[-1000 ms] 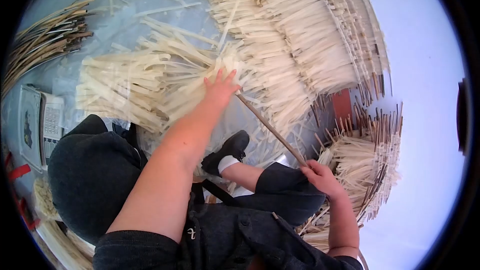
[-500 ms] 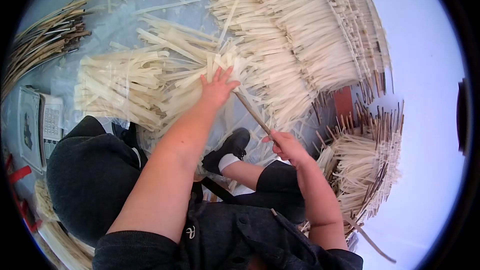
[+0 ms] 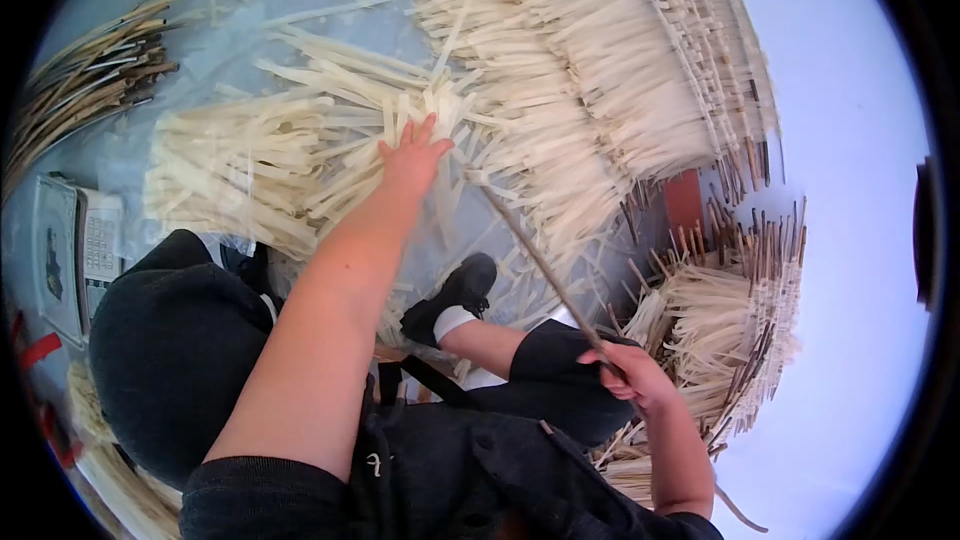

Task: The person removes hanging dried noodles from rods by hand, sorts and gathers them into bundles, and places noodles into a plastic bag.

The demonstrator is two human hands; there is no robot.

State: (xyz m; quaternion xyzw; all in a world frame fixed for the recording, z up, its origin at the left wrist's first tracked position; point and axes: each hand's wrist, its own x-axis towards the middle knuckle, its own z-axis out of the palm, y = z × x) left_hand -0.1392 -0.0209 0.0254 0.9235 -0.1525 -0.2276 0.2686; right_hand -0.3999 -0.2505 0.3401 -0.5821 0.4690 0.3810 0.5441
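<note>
My left hand (image 3: 412, 158) lies with spread fingers on a loose pile of pale flat strips (image 3: 340, 75). No object is gripped in it. Low on the right, my right hand (image 3: 635, 377) is closed around a thin brown stick (image 3: 540, 258). The stick slants up and left from that hand. Its far end, with a pale bit at the tip, stands apart from my left hand, just right of the pile. Beside the pile, a bundle of similar strips (image 3: 225, 155) lies under clear plastic.
Rows of strips on sticks (image 3: 590, 60) cover the upper right, and a further stack (image 3: 720, 320) stands at the right. Brown sticks (image 3: 95, 75) lie at the upper left, above a scale with a keypad (image 3: 100, 245). My shoe (image 3: 455, 295) is on the floor below the pile.
My right hand has moved down and right with the stick, drawing its far end away from my left hand. My left hand has shifted slightly left.
</note>
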